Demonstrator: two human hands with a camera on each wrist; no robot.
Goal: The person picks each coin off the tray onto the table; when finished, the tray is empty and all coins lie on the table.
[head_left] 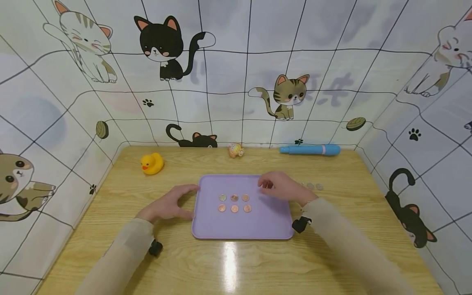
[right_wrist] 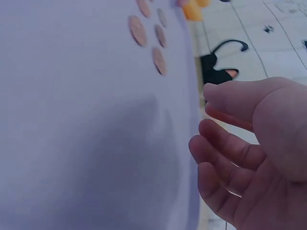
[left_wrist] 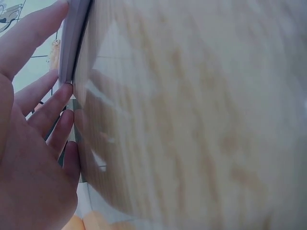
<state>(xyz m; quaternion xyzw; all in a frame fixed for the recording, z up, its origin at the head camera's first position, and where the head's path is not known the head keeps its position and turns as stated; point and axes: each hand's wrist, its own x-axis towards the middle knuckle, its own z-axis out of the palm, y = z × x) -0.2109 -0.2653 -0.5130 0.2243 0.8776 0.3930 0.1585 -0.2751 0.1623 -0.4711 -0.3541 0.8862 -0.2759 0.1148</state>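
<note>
A lilac tray lies on the wooden table, with several copper coins and a paler coin in two rows. My left hand is spread at the tray's left edge, with thumb and fingertips touching the rim. Over the tray's upper right part hovers my right hand, above the surface. Its thumb and index fingertip come together around a small dark sliver, seemingly a coin's edge; the other fingers curl loosely. Right of the tray lie several silvery coins, partly behind that hand.
A yellow rubber duck, a small patterned figurine and a blue pen-like stick stand along the table's back. Cat-printed cloth walls enclose the table at the back and sides.
</note>
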